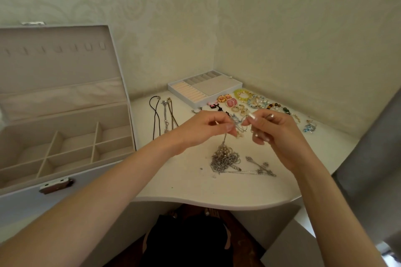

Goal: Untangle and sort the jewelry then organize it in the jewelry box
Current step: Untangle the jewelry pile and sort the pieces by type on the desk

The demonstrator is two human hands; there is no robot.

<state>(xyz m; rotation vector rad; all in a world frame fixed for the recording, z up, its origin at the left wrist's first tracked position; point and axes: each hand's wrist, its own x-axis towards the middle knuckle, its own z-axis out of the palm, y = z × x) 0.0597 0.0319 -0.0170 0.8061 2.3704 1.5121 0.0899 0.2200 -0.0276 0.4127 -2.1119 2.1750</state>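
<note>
Left hand (206, 125), right hand (271, 128), frame centre: fingers curled, both pinching thin chain (225, 140) rising from tangled pile (225, 159) on table (184, 180). Risk: pulling apart tightens knot, snaps links. Jewelry box (21, 201) open, lower left.

Both hands are raised over the white table (184, 186), close together. The left hand (206, 129) pinches a thin chain (224, 140) that hangs straight down into a tangled heap of silver chains and pearls (225, 158) lying on the tabletop. The right hand (275, 130) pinches fine strands just beside the left fingertips. At the left stands the open jewelry box (21, 206), lid upright, its compartments bare. Three necklaces (165, 115) lie straight, side by side, beyond it. A flat tray (172, 87) sits against the wall, with bracelets and earrings (256, 99) spread near it.
</note>
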